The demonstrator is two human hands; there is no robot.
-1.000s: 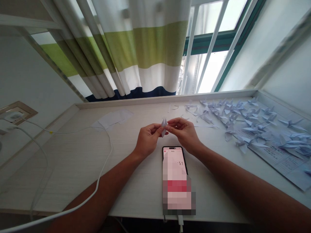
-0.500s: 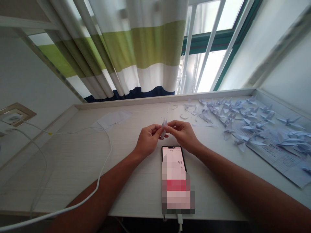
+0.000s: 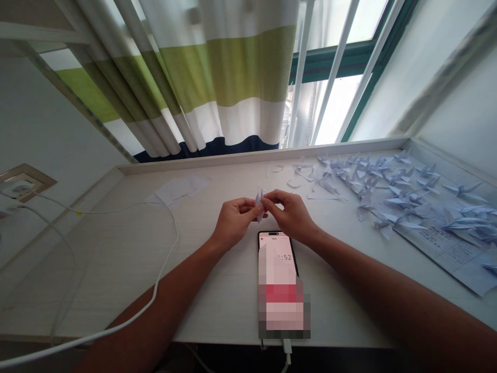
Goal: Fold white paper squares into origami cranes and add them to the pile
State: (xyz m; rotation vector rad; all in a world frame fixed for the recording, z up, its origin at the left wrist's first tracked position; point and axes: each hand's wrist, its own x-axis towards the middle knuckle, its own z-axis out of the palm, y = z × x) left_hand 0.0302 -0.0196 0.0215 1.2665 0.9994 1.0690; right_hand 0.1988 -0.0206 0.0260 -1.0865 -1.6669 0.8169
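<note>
A small piece of folded white paper [image 3: 259,199] stands upright between my hands, just above the desk. My left hand [image 3: 236,220] pinches its lower left side between thumb and fingers. From the other side, my right hand [image 3: 292,211] grips its right edge with thumb and index finger. The fingers cover part of the paper, so its full folded shape is hidden. Directly below the hands, a phone [image 3: 274,243] lies face up with a lit, partly blurred screen.
Many folded paper cranes [image 3: 402,191] crowd the right side, some on a printed sheet [image 3: 438,259]. Paper scraps [image 3: 294,184] lie beyond my hands. Flat paper sheets [image 3: 180,189] rest at left. A white cable [image 3: 176,233] crosses over my left forearm. A raised rim [image 3: 233,160] borders the desk's back.
The folded paper has turned slightly and shifted a little left, and my right fingers sit higher on its edge. The number on the phone screen reads 52 instead of 51.
</note>
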